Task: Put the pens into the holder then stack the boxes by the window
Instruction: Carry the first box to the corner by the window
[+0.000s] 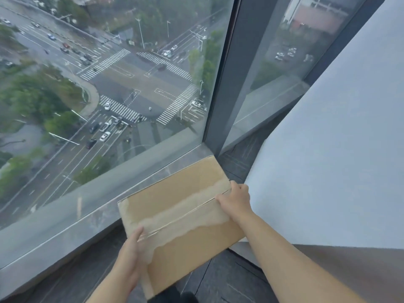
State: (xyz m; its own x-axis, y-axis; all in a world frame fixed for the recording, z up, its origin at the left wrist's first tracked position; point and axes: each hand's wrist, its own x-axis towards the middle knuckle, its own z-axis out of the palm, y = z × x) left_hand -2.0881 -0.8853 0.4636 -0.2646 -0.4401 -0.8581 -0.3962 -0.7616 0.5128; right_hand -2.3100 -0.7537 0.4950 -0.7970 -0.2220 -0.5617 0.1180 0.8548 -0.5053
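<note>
Closest in, dark floor (223, 278) tiles, then both arms reaching out. Left hand (131, 256) is clamped on the near-left end of the cardboard box (185, 204), right hand (235, 201) curled over its far-right end. Box is flat side up, long axis running left-to-right, taped seam along it. Its far edge sits over the stone window sill (98, 219). White wall (328, 149) crowds the right side, window (109, 84) glass straight ahead with a street crossing way below.
</note>
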